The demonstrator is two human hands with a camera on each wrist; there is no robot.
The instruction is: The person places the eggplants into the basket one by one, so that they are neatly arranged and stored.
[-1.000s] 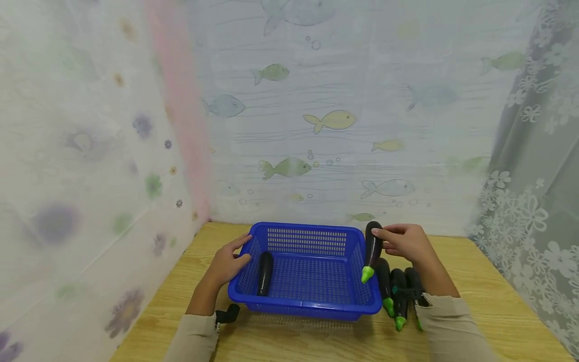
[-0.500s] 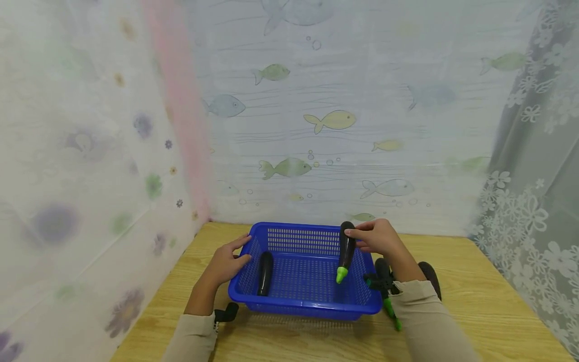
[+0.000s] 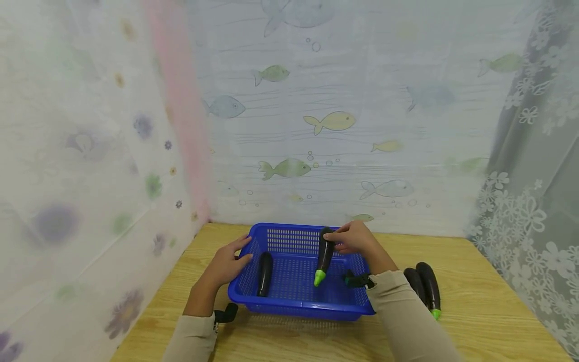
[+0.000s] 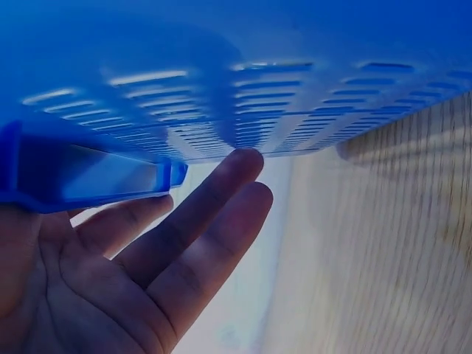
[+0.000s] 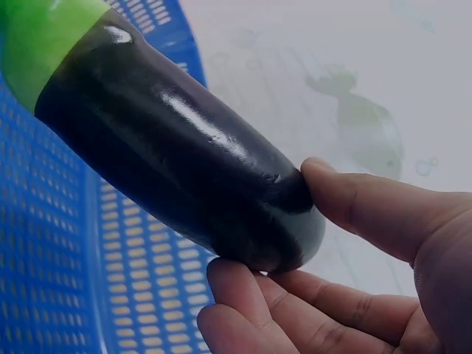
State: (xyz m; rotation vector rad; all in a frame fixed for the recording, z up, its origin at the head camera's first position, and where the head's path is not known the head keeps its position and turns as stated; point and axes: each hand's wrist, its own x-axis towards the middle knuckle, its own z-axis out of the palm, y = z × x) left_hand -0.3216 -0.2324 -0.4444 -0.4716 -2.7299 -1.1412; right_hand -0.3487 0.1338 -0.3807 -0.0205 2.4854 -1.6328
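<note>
My right hand (image 3: 359, 239) pinches a dark eggplant (image 3: 324, 254) by its rounded end, thumb on one side and fingers on the other. Its green stem end (image 5: 44, 48) points downward over the inside of a blue plastic basket (image 3: 303, 305). Another eggplant (image 3: 265, 274) lies in the basket along its left side. At the left rim my left hand (image 3: 226, 264) rests on the basket, thumb over the edge. In the left wrist view, nearly straight fingers (image 4: 214, 254) lie against or close under the perforated wall; whether they press it I cannot tell.
Right of the basket, two more eggplants (image 3: 428, 286) show on the wooden table (image 3: 479, 301), partly behind the right sleeve (image 3: 407, 311). Fish-patterned sheeting (image 3: 334, 166) stands behind the table, and flower-patterned sheeting (image 3: 90, 201) closes off the left.
The right hand has carried the eggplant left, from above the basket's right rim to over the middle of its inside. The left hand has stayed at the left rim.
</note>
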